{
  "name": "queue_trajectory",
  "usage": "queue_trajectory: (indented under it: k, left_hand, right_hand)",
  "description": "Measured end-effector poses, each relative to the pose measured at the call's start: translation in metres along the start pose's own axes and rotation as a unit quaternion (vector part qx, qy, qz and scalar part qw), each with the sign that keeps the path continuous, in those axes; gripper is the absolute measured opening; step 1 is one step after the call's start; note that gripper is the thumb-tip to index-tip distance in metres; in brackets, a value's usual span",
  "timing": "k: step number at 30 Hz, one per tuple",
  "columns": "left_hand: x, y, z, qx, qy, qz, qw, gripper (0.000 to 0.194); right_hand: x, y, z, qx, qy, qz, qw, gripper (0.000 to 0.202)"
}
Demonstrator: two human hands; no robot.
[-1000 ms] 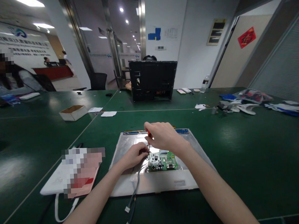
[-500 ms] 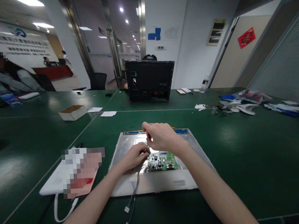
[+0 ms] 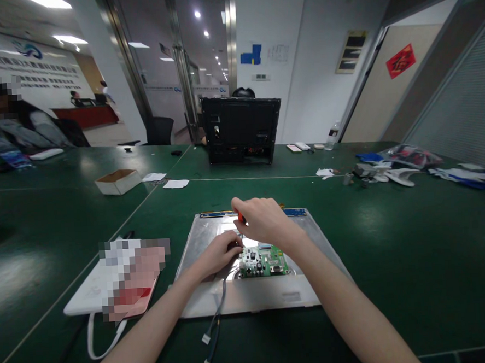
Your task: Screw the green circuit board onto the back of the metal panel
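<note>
A flat silvery display panel (image 3: 257,294) lies on the table, with a green circuit board (image 3: 260,261) on its back. My right hand (image 3: 265,219) is closed around the red handle of a screwdriver (image 3: 240,216), held upright with its thin shaft pointing down at the board's far left corner. At that same corner is my left hand (image 3: 219,253), fingers bent together beside the shaft; what they pinch, if anything, is hidden. A grey cable (image 3: 223,299) runs from under the left hand over the panel's near edge, ending in white plugs.
To the left lie a white device (image 3: 88,289) and a pink phone-like slab (image 3: 138,297), with a white cord (image 3: 91,338). Farther off stand an open carton (image 3: 119,183) and a black monitor housing (image 3: 243,129). Plastic bags and parts (image 3: 389,170) lie right; a person (image 3: 29,123) sits left.
Almost nothing differs. The red screwdriver handle shows slightly more between my right fingers, and both hands stay at the board's corner. The monitor housing at the back has shifted slightly left.
</note>
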State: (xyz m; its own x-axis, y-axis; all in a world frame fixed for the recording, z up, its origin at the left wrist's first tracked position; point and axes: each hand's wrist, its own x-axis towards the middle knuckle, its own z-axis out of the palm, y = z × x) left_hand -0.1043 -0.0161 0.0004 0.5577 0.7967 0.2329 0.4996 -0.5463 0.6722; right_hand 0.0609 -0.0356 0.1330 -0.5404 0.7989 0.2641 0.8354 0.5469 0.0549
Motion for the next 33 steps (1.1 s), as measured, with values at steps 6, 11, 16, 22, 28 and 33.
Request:
queue_trajectory:
  k: [6,11,16,22,28,33]
  left_hand:
    - [0.0004,0.0021,-0.0024,0.005,-0.009,0.005,1.000,0.010]
    - [0.0007,0.0008,-0.0023,0.006,-0.009,0.004,1.000,0.010]
    - [0.0019,-0.0012,-0.0017,-0.003,-0.013,0.001,1.000,0.011]
    - [0.0017,0.0032,-0.0046,0.005,-0.011,-0.015,1.000,0.013]
    - [0.0014,0.0066,-0.0056,0.002,-0.014,-0.017,1.000,0.012]
    - [0.0012,0.0083,-0.0066,-0.001,-0.014,-0.013,1.000,0.012]
  right_hand:
    - [0.0019,0.0011,0.0016,-0.013,-0.004,0.010,1.000,0.015]
    - [0.0011,0.0042,0.0029,0.004,0.016,0.006,1.000,0.021]
    - [-0.0015,0.0042,0.0036,0.036,0.018,-0.017,0.999,0.017]
    - [-0.0005,0.0012,0.0017,0.024,0.006,0.000,1.000,0.017]
    - [-0.0004,0.0026,0.0007,0.013,-0.002,0.003,1.000,0.017]
    - [0.0001,0.0027,0.0009,0.003,0.003,0.005,1.000,0.017]
